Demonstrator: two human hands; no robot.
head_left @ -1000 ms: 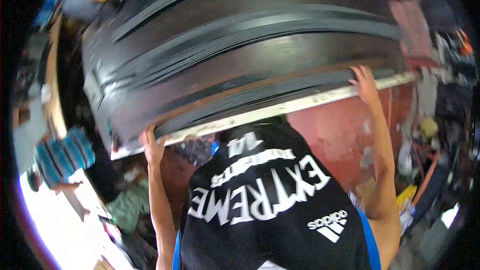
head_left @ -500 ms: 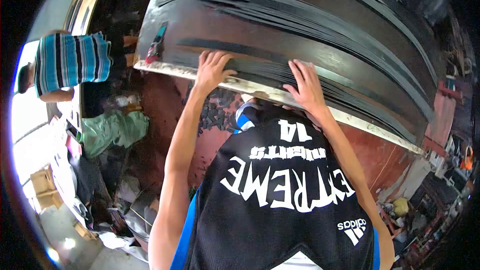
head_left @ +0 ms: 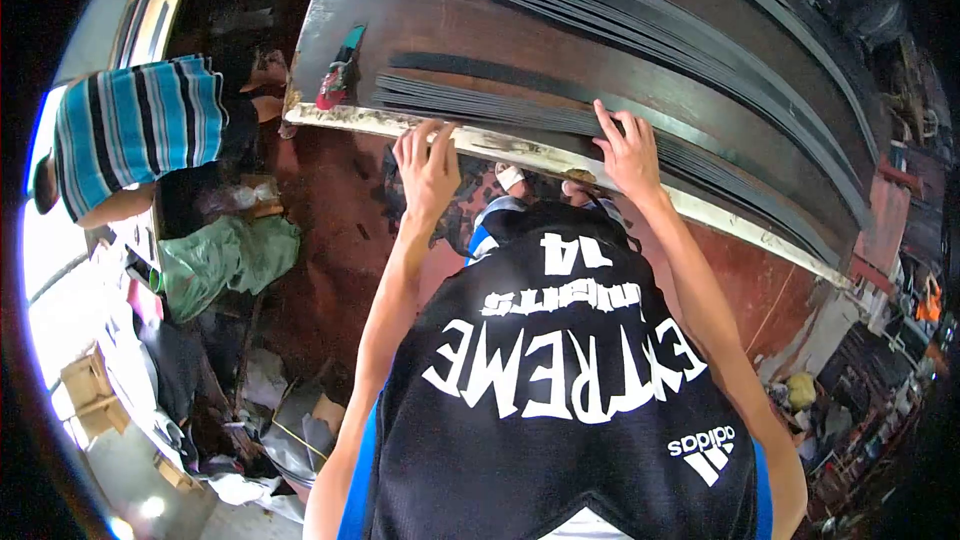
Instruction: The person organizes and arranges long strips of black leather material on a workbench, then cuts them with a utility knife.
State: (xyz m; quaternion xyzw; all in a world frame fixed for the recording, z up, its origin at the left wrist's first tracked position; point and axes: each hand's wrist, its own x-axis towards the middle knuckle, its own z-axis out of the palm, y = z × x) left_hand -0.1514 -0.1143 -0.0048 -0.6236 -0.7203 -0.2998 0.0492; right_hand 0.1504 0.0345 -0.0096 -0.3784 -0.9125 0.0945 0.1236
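Observation:
Long, thin dark grey strips [head_left: 480,101] lie bundled along the front of a dark worktable [head_left: 345,15]. My left hand [head_left: 428,168] is at the table's pale front edge, just below the left part of the bundle. Its fingers are slightly bent and apart, with nothing seen in them. Farther right, my right hand [head_left: 630,152] rests at the edge over the bundle, index finger stretched onto the strips and the other fingers loosely bent. Whether its thumb touches a strip is hard to see. Behind the bundle lies a separate dark strip [head_left: 480,70].
A red and teal tool [head_left: 341,70] lies at the table's left corner. More grey strips [head_left: 640,25] spread across the back. At left, a person in a striped shirt [head_left: 140,125] bends near a green plastic bag [head_left: 230,255]. Dark scraps [head_left: 400,195] litter the red floor.
My left hand has drawn back from the strips to the table's edge. My right hand has lifted its flat fingers, leaving the index finger extended. The view has shifted slightly.

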